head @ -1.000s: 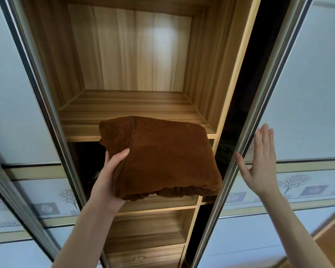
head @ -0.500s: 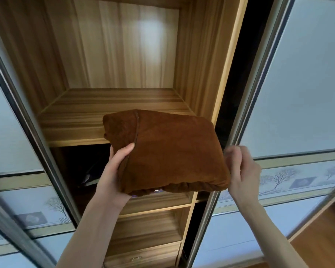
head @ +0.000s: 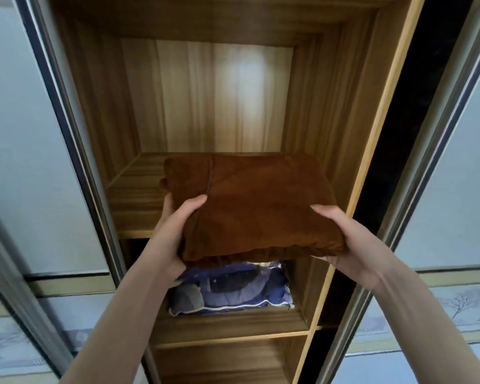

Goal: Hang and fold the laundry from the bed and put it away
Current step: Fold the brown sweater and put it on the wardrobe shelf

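Upper shelf (head: 133, 200) bare left of the brown bundle (head: 255, 206), blue bag (head: 233, 289) filling the lower shelf (head: 233, 325)
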`<act>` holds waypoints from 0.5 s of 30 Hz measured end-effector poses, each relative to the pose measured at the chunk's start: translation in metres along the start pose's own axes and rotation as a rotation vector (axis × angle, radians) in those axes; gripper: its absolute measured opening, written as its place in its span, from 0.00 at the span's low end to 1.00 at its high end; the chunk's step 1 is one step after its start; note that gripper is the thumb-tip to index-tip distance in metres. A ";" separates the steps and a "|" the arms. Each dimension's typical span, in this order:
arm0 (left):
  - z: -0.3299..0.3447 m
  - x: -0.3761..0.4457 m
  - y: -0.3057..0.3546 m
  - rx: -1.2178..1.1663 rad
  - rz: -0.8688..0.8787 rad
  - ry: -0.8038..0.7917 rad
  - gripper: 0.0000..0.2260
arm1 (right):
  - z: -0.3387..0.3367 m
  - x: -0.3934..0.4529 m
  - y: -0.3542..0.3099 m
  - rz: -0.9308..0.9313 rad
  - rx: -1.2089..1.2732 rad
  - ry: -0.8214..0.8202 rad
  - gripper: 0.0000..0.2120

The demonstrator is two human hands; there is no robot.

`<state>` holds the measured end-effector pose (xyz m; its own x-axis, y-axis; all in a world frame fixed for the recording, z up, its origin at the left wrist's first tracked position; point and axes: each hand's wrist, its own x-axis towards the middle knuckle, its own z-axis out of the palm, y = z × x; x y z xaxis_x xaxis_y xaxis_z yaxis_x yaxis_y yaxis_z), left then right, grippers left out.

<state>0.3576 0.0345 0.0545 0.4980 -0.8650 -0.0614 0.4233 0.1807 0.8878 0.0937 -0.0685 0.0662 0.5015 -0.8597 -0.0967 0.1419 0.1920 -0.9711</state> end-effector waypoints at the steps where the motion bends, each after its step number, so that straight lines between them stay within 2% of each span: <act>1: 0.000 0.005 0.007 0.020 0.018 0.009 0.31 | 0.005 0.005 -0.005 -0.014 -0.018 0.006 0.26; 6: 0.007 0.034 0.036 0.153 0.022 0.011 0.40 | 0.023 0.039 -0.027 -0.045 -0.049 0.032 0.16; 8: 0.011 0.048 0.042 0.231 0.012 0.026 0.41 | 0.025 0.055 -0.034 -0.050 -0.080 0.068 0.18; 11: 0.016 0.067 0.046 0.343 0.005 0.021 0.45 | 0.023 0.079 -0.035 -0.056 -0.126 0.100 0.28; 13: 0.017 0.076 0.046 0.424 -0.014 -0.028 0.51 | 0.019 0.094 -0.031 -0.059 -0.178 0.130 0.36; 15: 0.018 0.083 0.044 0.513 -0.032 -0.052 0.59 | 0.017 0.104 -0.028 -0.083 -0.226 0.146 0.35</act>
<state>0.4034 -0.0376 0.0964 0.4471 -0.8908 -0.0810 0.0059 -0.0876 0.9961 0.1566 -0.1550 0.0873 0.3656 -0.9303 -0.0293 -0.0245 0.0218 -0.9995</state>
